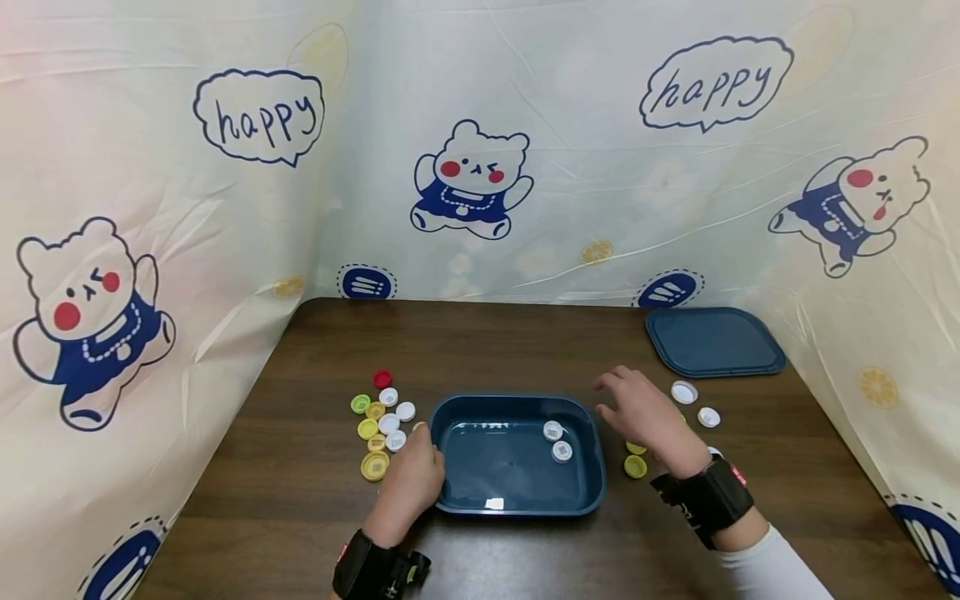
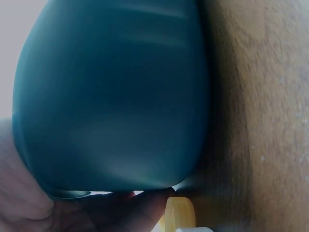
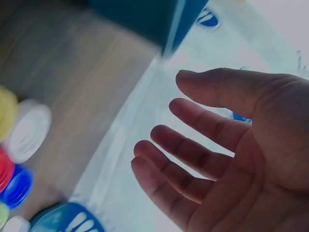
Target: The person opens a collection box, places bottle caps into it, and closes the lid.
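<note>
A dark blue rectangular tray (image 1: 487,475) stands mid-table with two white bottle caps (image 1: 557,442) in its right half. My left hand (image 1: 412,479) grips the tray's left end; in the left wrist view its fingers (image 2: 140,212) lie along the tray wall, near a yellow cap (image 2: 179,213). Held above the table right of the tray, my right hand (image 1: 645,417) has relaxed, spread fingers and holds nothing. Under and around it lie yellow caps (image 1: 635,467) and white caps (image 1: 708,417), some hidden by the hand. The right wrist view also shows a red cap and a blue cap (image 3: 18,186).
Left of the tray lies a group of caps: a red one (image 1: 382,379), a green one (image 1: 361,403), several yellow and several white. A flat dark blue tray or lid (image 1: 712,343) lies at the back right. Printed cloth (image 1: 480,267) surrounds the wooden table (image 1: 510,354) behind and at the sides.
</note>
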Motion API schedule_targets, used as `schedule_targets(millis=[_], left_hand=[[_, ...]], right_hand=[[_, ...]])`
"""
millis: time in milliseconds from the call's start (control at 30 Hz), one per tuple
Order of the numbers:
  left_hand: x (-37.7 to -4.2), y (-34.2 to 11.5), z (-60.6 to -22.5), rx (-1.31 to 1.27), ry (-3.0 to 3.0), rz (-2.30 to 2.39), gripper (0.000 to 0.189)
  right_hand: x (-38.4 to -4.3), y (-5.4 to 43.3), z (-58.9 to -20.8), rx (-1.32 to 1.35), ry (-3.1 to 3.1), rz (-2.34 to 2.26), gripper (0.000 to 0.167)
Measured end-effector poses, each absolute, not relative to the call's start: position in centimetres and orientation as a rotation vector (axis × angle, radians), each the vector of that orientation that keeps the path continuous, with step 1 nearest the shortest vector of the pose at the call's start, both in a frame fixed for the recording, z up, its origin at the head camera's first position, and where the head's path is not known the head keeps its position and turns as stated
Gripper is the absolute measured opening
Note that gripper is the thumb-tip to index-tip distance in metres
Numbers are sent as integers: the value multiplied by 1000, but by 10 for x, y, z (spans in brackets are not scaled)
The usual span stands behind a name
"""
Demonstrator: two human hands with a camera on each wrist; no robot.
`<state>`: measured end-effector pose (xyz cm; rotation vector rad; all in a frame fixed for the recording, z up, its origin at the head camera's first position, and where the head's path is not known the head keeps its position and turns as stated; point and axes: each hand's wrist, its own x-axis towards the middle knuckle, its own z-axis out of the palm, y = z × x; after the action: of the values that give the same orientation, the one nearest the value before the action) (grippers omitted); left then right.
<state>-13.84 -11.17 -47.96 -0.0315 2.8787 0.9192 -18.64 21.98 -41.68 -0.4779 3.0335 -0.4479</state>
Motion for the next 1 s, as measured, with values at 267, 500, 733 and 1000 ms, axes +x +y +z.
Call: schedule_targets(millis=[267,500,733,1000], left_hand=[[-138,-113,-479,0,2907,921,29],[-137,-112,-480,-15,2901,916,31],[-137,-114,-479,-11,2910,921,29],[-136,-114,-478,11,2919,920,33]], right_hand=[[-209,269,-435,-293,3014,-419,34],[-222,310,-457,-134,2971,-364,38],[-227,326,-465,-62,2952,-340,38],[-231,334,-469,-25,2931,-346,41]])
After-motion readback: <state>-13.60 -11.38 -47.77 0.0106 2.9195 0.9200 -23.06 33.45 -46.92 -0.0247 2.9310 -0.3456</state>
